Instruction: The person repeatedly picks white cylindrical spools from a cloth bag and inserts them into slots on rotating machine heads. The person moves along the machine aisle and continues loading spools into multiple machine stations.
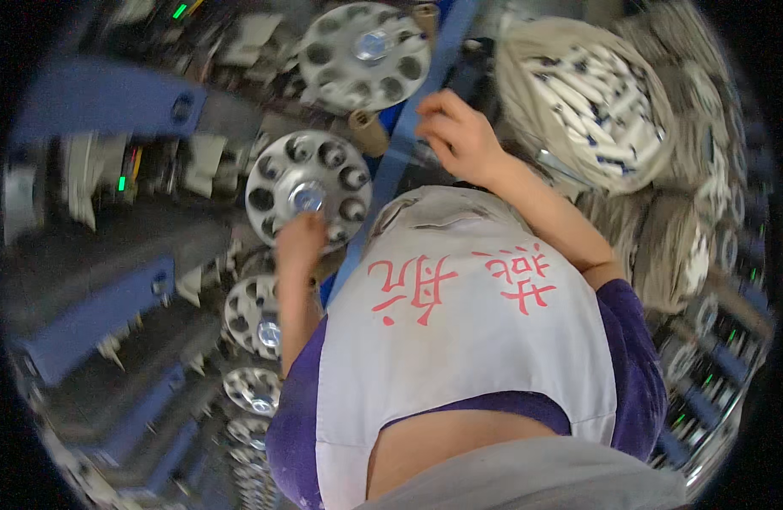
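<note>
My left hand (302, 240) is at the near side of a pale round magazine disc (264, 174) with several round pockets and a shiny hub. It overlaps the disc's lower edge; its fingers are blurred, and whether anything is in them does not show. Over the blue rail (393, 166) and the bag's left side is my right hand (461, 136), its fingers loosely bent and apart, with nothing visible in them. Beside the disc stands a brown tube (368, 132). A large cloth bag (521, 93) at the upper right is full of white yarn bobbins (591, 102) with dark tips.
Another pocketed disc (319, 81) lies farther off, and several smaller ones (254, 319) run in a row toward the lower left. Blue machine panels (102, 102) jut in from the left. Stacked grey cloth (659, 246) lies at the right, with more machinery below it.
</note>
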The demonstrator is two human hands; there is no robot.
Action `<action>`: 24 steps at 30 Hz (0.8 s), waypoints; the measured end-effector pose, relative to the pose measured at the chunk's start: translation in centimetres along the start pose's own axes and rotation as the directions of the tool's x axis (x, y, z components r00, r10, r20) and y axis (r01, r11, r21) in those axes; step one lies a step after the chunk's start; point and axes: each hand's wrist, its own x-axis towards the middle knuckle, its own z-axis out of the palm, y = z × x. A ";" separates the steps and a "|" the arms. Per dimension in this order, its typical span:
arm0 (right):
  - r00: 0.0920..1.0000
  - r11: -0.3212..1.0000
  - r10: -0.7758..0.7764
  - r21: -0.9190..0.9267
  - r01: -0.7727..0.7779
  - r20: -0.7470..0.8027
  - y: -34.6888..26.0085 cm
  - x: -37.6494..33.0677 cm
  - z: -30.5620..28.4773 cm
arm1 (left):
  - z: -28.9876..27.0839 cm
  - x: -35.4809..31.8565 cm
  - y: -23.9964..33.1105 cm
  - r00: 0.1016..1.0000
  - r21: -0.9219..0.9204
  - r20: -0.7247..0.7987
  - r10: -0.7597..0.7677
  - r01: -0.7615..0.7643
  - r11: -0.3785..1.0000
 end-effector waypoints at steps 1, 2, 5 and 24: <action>0.998 0.997 0.064 -0.041 -0.064 0.006 1.9 -3.1 -1.9 | -2.5 -0.1 1.2 0.997 0.073 -0.051 0.055 -0.051 0.996; 0.973 0.971 0.226 -0.072 -0.228 -0.039 3.8 -6.1 -4.0 | -4.7 0.3 2.9 0.998 0.107 -0.052 0.026 -0.020 0.994; 0.727 0.820 0.570 0.206 -0.534 -0.382 10.1 -13.3 -11.2 | -7.6 2.3 10.4 0.861 0.468 -0.391 0.325 -0.118 0.876; 0.567 0.575 0.774 -0.690 -0.440 0.282 22.0 -25.8 -28.2 | 19.7 23.1 53.1 0.992 -0.691 -0.032 0.120 -0.108 0.714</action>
